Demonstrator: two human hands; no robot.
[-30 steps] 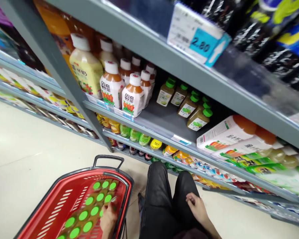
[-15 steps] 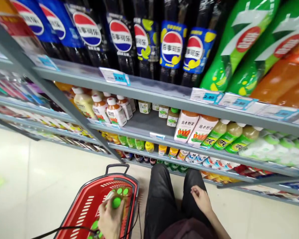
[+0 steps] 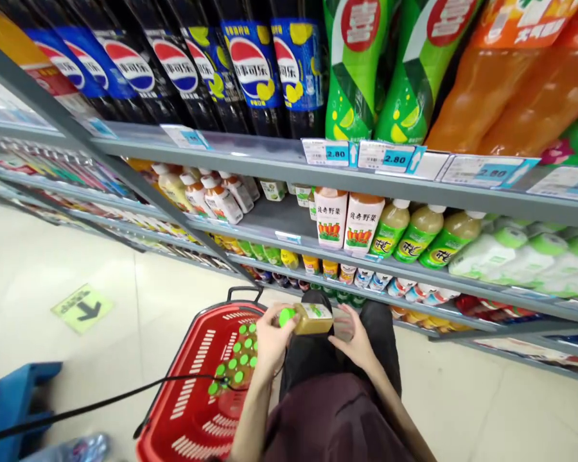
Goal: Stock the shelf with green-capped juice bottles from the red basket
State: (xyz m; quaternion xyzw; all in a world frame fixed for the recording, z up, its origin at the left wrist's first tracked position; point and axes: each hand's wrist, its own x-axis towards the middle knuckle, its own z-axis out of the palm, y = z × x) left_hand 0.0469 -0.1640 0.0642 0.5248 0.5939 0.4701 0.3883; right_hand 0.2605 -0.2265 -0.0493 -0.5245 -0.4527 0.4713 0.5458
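My left hand (image 3: 272, 337) grips a small juice bottle (image 3: 314, 319) by its green-capped end, holding it sideways above my lap. The bottle has a yellowish body and a pale label. My right hand (image 3: 352, 337) is at the bottle's base end, fingers curved and apart; whether they touch it I cannot tell. To my left stands a red shopping basket (image 3: 191, 359) with several green-capped bottles (image 3: 238, 360) upright inside it.
In front rises a shelf (image 3: 264, 160) of drinks, with cola bottles (image 3: 250, 64) on top and carrot juice bottles (image 3: 330, 218) below. A black cable (image 3: 125, 390) crosses the basket. A blue pallet (image 3: 22, 398) and a floor arrow sign (image 3: 83, 309) lie at left.
My left hand has come up out of the basket to above my lap, with a green-capped bottle. My right hand has moved from my knee to the bottle's base end. The view has shifted.
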